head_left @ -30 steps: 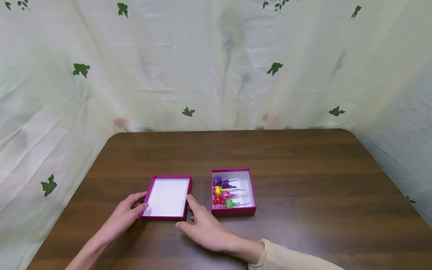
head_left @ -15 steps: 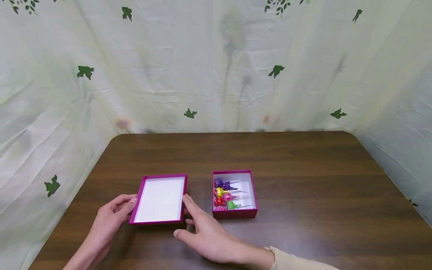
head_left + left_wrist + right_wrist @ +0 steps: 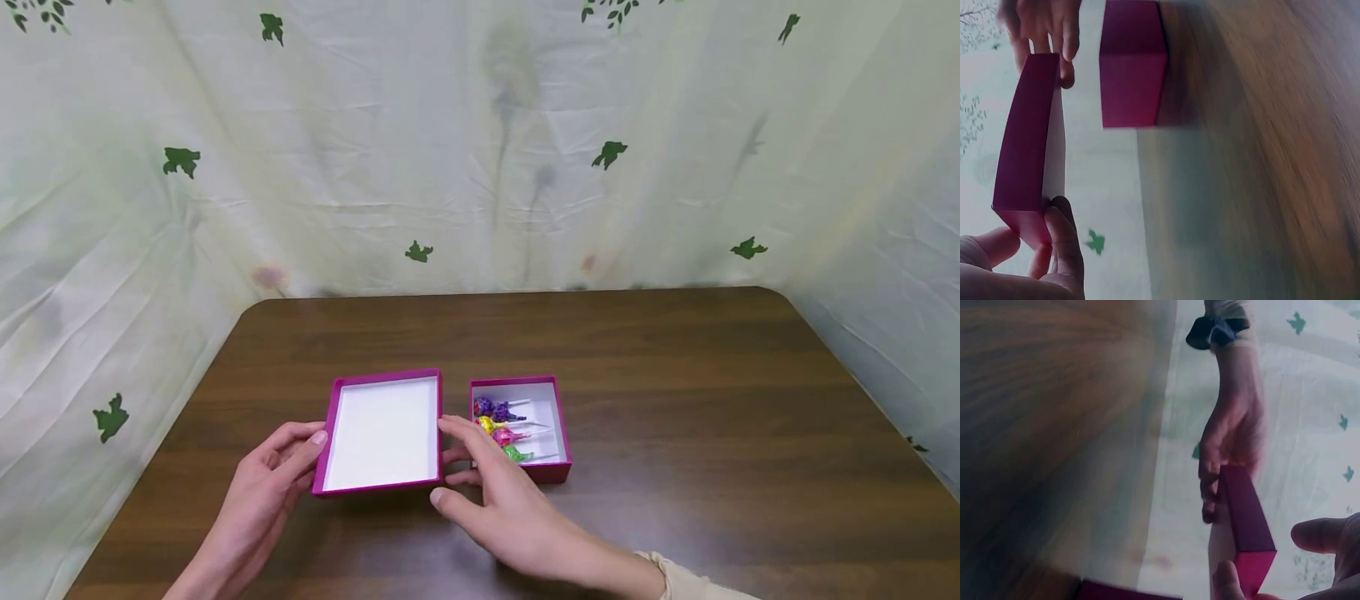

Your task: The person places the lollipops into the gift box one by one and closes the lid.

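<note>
My left hand (image 3: 262,492) grips the left side of a shallow magenta box lid (image 3: 384,432), white inside turned up; thumb over the rim, fingers beneath. The left wrist view has the lid (image 3: 1025,137) raised off the table. My right hand (image 3: 510,508) rests extended fingers along its right side, the thumb (image 3: 1316,535) standing away from it. Just right of the lid, a matching box (image 3: 546,473) stands on the table, holding several wrapped lollipops (image 3: 510,436) in purple, yellow, pink and green. Right-hand fingers hide the box's near left corner.
The dark wooden table (image 3: 712,417) extends behind the box and to its right. A pale curtain (image 3: 450,150) with green leaf prints surrounds the back and sides. A dark band (image 3: 1217,331) circles the left wrist.
The lid went from lying on the table to being lifted; it shifted slightly left, then right toward the box. Both hands moved along with it. The box of lollipops stayed put.
</note>
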Tool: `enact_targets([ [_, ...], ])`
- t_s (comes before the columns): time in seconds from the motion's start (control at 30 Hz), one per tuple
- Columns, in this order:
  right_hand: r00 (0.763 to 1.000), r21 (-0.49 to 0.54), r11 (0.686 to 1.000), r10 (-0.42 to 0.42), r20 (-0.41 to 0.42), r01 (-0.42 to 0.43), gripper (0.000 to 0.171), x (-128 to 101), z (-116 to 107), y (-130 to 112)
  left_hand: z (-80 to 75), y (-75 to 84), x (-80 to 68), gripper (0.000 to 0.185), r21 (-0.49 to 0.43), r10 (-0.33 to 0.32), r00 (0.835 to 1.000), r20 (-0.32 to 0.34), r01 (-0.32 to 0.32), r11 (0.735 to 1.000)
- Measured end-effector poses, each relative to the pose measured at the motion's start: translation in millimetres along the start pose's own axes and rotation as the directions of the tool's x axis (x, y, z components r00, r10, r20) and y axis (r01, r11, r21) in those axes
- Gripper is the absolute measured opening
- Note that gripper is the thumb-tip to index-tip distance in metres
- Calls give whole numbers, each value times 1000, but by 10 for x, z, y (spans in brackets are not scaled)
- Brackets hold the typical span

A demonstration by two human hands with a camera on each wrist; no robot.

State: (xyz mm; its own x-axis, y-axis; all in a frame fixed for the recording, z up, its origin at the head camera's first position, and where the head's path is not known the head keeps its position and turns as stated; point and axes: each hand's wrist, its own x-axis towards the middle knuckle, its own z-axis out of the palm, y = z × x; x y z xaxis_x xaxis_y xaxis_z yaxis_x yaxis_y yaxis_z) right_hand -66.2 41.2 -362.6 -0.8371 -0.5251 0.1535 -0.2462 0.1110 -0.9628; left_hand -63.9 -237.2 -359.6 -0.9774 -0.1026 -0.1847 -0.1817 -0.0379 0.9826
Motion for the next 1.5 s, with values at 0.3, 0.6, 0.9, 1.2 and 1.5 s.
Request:
enact_targets([
  [0.3, 992, 91, 996, 29, -121, -18, 41, -114, -248, 25, 319, 97, -76, 48, -26, 0, 997, 72, 2, 1000],
  [0.6, 970, 145, 989, 31, -241, 5, 26, -176, -496, 96, 654, 109, -25, 50, -142, -42, 994, 99, 55, 988],
  [0.9, 943, 152, 987, 92, -321, -45, 24, -248, -791, 125, 957, 82, 132, 44, -206, -79, 986, 150, 109, 973],
  [1.2, 937, 63, 997, 62, -343, -43, 34, -247, -1084, 145, 1150, 137, 279, 37, -151, -46, 978, 205, 78, 985],
  [1.5, 926, -48, 996, 57, -374, -81, 45, -177, -1267, 57, 1229, 280, 340, 41, -116, 39, 969, 242, -11, 993],
])
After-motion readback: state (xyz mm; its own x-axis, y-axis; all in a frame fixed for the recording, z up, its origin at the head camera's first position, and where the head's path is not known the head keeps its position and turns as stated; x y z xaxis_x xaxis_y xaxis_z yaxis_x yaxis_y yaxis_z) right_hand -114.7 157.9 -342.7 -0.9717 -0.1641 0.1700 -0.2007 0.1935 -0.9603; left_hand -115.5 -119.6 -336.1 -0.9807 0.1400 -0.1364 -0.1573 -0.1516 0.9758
